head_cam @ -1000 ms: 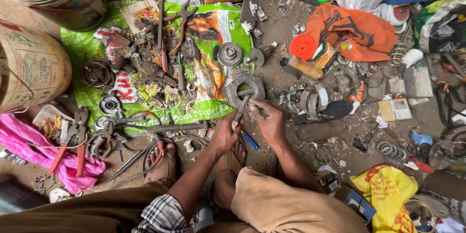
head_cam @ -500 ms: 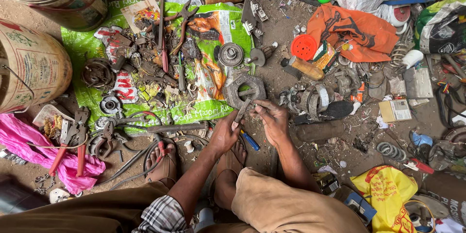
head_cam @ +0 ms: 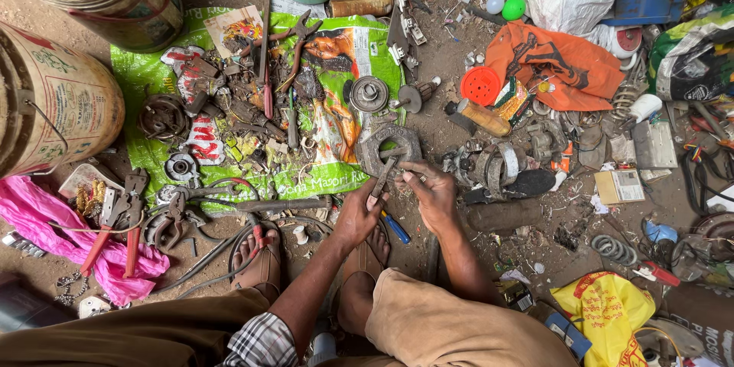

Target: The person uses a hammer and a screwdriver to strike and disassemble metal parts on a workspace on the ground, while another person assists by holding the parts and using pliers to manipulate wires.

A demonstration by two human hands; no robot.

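Metal ring part (head_cam: 388, 147): grimy round thing on the dirt, right at the green sack's (head_cam: 145, 80) edge, just past the hands
Left hand (head_cam: 358, 214): fingers clamped on a slim metal tool (head_cam: 380, 183) poking at the ring
Right hand (head_cam: 433, 193): curled by the ring, grip kinda unclear
Nearby: blue-handled pliers (head_cam: 394, 227) just beside the left hand

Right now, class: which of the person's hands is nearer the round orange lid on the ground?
Right. The right hand lies below-left of the orange lid; the left hand is farther left.
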